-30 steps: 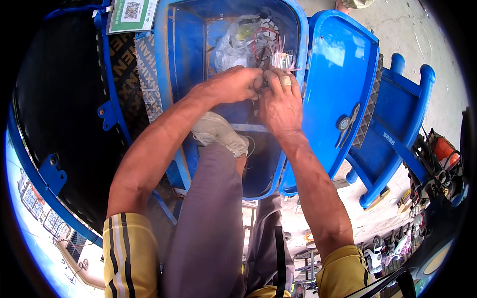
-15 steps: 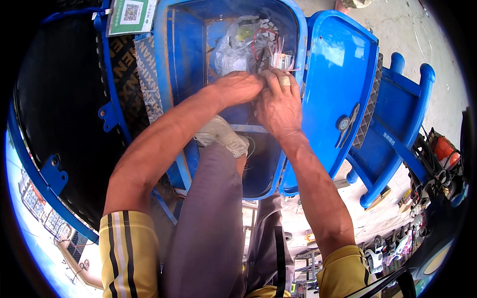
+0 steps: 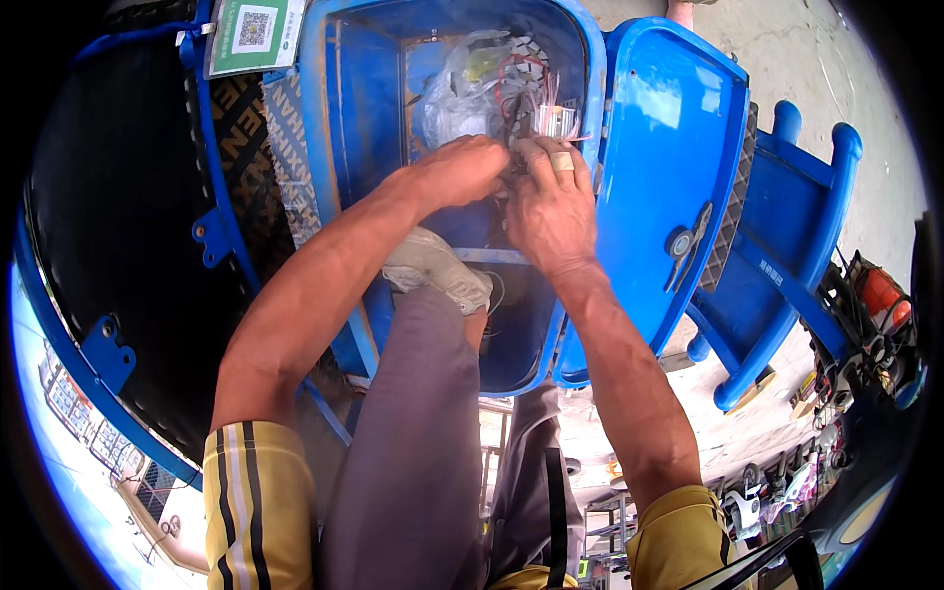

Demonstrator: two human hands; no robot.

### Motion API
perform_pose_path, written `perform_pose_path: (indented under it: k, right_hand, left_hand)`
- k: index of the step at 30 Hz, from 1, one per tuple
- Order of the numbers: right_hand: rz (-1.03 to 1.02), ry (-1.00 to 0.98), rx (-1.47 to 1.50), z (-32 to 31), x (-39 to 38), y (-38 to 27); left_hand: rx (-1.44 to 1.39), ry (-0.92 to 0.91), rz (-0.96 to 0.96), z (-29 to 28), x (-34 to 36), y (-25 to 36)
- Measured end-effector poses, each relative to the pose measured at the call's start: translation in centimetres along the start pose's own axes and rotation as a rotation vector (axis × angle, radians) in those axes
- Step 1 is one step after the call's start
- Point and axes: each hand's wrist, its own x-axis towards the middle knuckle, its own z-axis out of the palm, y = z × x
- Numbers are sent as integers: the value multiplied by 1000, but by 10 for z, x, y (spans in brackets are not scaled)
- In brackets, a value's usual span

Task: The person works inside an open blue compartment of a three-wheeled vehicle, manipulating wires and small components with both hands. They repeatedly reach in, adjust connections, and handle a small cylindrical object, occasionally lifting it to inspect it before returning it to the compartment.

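My left hand (image 3: 467, 162) and my right hand (image 3: 551, 202) meet inside an open blue metal compartment (image 3: 374, 128), just below a silver electrical block (image 3: 557, 121) with pink and white wires. Fingers of both are bent and closed; what they grip is too hidden to name. A bandage wraps a finger of my right hand. A clear plastic bag (image 3: 452, 108), red wire and several small connectors (image 3: 521, 54) lie beyond them. My shoe (image 3: 442, 265) rests in the compartment beside a crossbar (image 3: 497, 256).
The blue lid (image 3: 669, 147) with a latch hangs open at right, beside a blue frame (image 3: 782, 226). A black panel (image 3: 108, 197) and a green-white sign (image 3: 253, 34) are at left. A person's foot (image 3: 681, 12), parts clutter (image 3: 880, 305) and parked scooters (image 3: 752, 506) are around.
My left hand shifted slightly down half a second ago and has since moved back up and a little left. My right hand has stayed at nearly the same place.
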Motion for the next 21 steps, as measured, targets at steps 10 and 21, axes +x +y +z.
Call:
perform_pose_path:
  k: [10,21]
  right_hand:
    - [3,179,261,-3,-6,8]
    - [12,210,314,-6,-6,10]
  left_hand:
    - [51,3,-47,-13,-4,11]
    - [-57,-15,-3,-13,-13,9]
